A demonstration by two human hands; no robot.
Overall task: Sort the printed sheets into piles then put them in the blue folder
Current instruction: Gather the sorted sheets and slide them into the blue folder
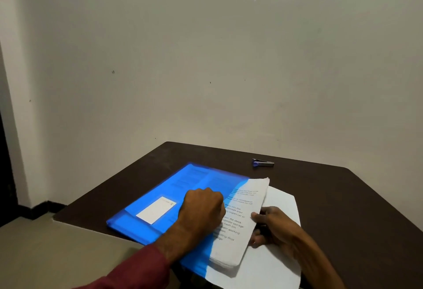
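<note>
A translucent blue folder with a white label lies flat on the dark table. A thick stack of printed sheets sits partway inside it, with its right part sticking out of the folder's open right side. My left hand rests on the folder with curled fingers at the folder's open edge; whether it pinches that edge is hidden. My right hand grips the stack's outer edge, thumb on top and fingers beneath. A single white sheet lies under the stack and my right hand.
A small metal stapler with a blue tip lies near the table's far edge. A plain wall stands right behind the table. The table's left corner and the floor show at the lower left.
</note>
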